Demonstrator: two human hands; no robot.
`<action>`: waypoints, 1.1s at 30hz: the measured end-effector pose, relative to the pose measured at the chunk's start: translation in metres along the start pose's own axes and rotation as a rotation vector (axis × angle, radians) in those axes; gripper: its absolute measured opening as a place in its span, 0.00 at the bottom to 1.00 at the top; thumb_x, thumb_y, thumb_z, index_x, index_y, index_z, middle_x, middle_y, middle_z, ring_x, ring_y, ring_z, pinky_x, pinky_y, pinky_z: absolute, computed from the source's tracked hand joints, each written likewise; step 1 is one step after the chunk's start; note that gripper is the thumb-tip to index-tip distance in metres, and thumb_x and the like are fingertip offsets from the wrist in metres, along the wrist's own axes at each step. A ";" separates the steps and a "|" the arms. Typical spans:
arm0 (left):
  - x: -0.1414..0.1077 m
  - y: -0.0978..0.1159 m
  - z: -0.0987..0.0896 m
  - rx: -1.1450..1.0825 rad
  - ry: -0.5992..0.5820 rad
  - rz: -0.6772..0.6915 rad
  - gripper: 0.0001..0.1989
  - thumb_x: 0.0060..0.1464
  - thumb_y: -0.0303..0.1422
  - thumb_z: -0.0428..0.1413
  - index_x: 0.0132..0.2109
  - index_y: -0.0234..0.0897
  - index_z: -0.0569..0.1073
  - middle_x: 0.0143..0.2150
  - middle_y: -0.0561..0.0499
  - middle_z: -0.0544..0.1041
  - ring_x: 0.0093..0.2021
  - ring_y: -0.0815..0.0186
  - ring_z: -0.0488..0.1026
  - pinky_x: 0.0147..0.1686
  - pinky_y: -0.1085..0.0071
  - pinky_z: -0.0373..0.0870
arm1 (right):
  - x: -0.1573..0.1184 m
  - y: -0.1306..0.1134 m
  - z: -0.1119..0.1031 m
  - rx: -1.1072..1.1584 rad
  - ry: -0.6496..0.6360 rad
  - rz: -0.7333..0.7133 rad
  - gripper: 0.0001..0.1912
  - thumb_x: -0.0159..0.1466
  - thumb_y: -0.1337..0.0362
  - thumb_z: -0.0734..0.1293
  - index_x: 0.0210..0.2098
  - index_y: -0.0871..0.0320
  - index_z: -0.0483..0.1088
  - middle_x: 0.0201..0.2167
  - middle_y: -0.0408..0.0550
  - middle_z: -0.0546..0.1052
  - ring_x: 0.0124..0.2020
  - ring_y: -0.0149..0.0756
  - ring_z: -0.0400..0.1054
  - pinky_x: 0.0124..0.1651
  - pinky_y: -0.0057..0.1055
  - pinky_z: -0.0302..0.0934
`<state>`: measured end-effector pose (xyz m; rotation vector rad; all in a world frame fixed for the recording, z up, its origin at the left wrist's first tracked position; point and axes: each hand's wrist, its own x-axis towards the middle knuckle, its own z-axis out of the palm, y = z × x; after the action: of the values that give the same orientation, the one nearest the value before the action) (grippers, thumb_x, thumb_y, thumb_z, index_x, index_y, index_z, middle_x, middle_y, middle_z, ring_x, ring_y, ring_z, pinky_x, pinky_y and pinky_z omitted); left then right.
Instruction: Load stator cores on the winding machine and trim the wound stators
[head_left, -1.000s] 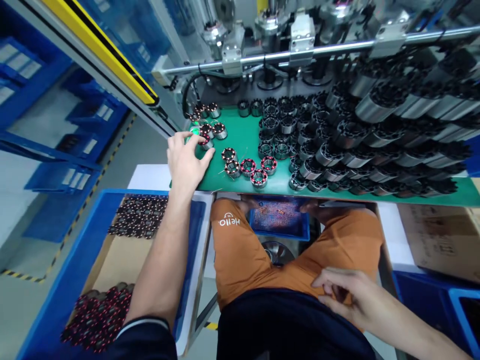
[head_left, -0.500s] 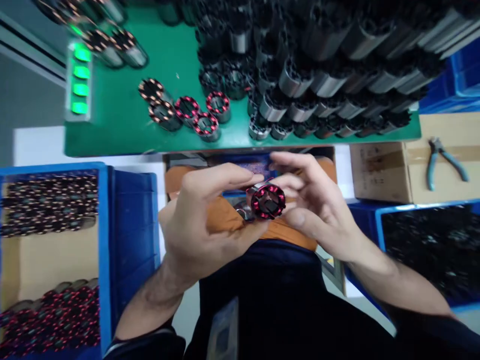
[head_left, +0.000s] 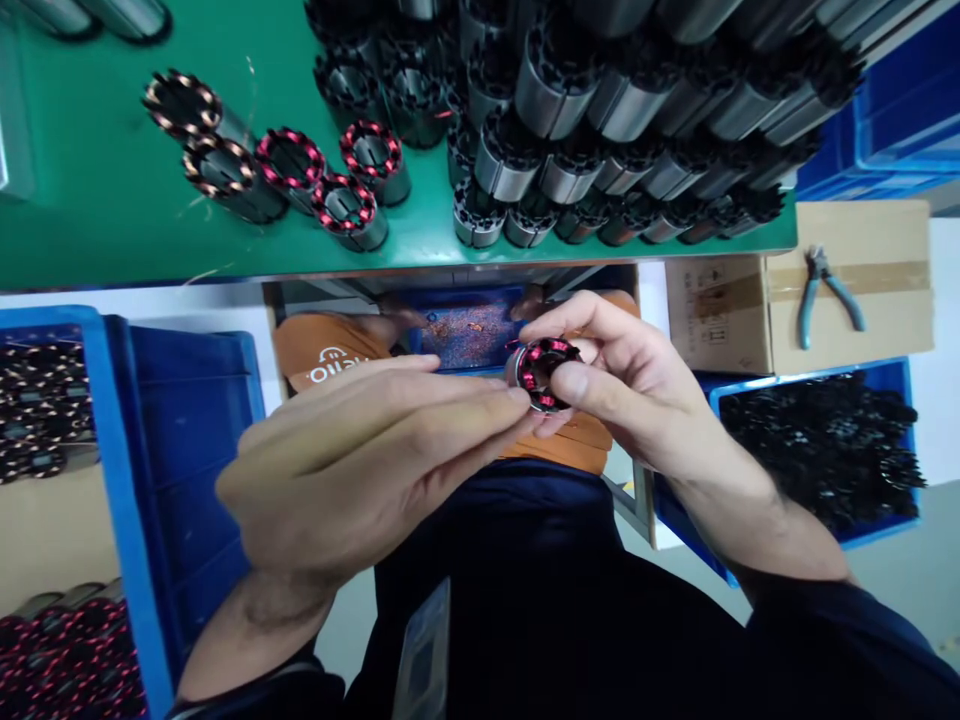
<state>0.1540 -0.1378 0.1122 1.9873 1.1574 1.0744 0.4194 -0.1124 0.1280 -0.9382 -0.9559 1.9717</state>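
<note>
A round metal core with red windings [head_left: 541, 375] is held over my lap, its wound end facing up toward me. The fingers of my right hand [head_left: 622, 385] wrap round it, with the thumb on its rim. My left hand [head_left: 375, 450] lies against the left side of the core, fingers stretched and close together, fingertips touching it. What the left palm faces is hidden. On the green table [head_left: 247, 245] ahead stand several cores, including a red-wound one [head_left: 349, 212] and a copper-coloured one [head_left: 225, 180].
Rows of bare metal cores [head_left: 555, 90] fill the table's right part. Blue crates stand left [head_left: 187, 430] and right [head_left: 911, 430], the right one with black parts [head_left: 825, 450]. Pliers [head_left: 825, 290] lie on a cardboard box [head_left: 892, 230]. Below the table is a blue tray [head_left: 469, 335].
My left hand has turned and its fingers have straightened beside the core. My right fingers have closed on the core. The view has shifted, moving the table's things leftward and up.
</note>
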 end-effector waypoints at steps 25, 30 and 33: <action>0.008 -0.019 0.046 -0.622 0.001 -0.402 0.12 0.79 0.45 0.72 0.46 0.45 0.90 0.57 0.46 0.90 0.57 0.55 0.88 0.57 0.58 0.89 | -0.015 0.011 -0.015 -0.405 0.108 -0.331 0.33 0.73 0.52 0.88 0.71 0.42 0.77 0.42 0.42 0.88 0.39 0.44 0.88 0.40 0.38 0.85; 0.006 -0.021 0.042 -0.685 0.041 -0.386 0.04 0.74 0.40 0.77 0.49 0.49 0.94 0.53 0.48 0.92 0.54 0.58 0.90 0.51 0.65 0.88 | -0.018 0.018 -0.020 -0.506 0.048 -0.476 0.32 0.75 0.64 0.84 0.74 0.44 0.77 0.48 0.43 0.89 0.44 0.42 0.89 0.43 0.36 0.88; 0.008 -0.007 0.035 -0.607 0.019 -0.305 0.08 0.72 0.31 0.78 0.52 0.53 0.94 0.56 0.52 0.92 0.57 0.60 0.89 0.48 0.69 0.86 | -0.019 0.026 -0.023 -0.636 0.067 -0.533 0.38 0.74 0.66 0.85 0.79 0.42 0.76 0.56 0.45 0.88 0.47 0.39 0.87 0.52 0.36 0.89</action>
<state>0.1834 -0.1310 0.0919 1.2909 0.9547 1.1151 0.4397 -0.1328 0.1010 -0.9385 -1.6445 1.1945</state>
